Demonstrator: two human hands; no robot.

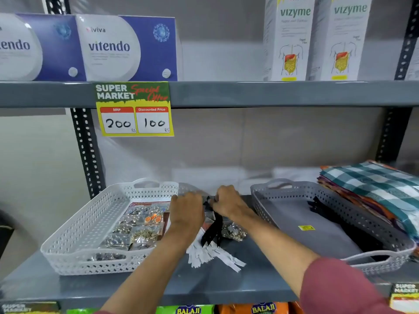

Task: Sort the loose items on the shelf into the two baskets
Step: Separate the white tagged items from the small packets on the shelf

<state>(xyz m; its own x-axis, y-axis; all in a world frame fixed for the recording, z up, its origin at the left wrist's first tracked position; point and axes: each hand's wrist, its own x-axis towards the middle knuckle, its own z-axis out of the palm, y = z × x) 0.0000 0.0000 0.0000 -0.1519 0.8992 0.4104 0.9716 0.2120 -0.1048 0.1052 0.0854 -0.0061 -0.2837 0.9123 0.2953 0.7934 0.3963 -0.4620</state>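
Shelf (226, 282) gap between baskets: hands (188, 209), zippers (213, 230).

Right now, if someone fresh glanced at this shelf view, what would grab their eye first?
Probably the yellow price tag hanging from the upper shelf edge, reading 200 and 100. Next, both hands, left hand and right hand, meeting over the black zippers between the white basket on the left and the grey basket on the right.
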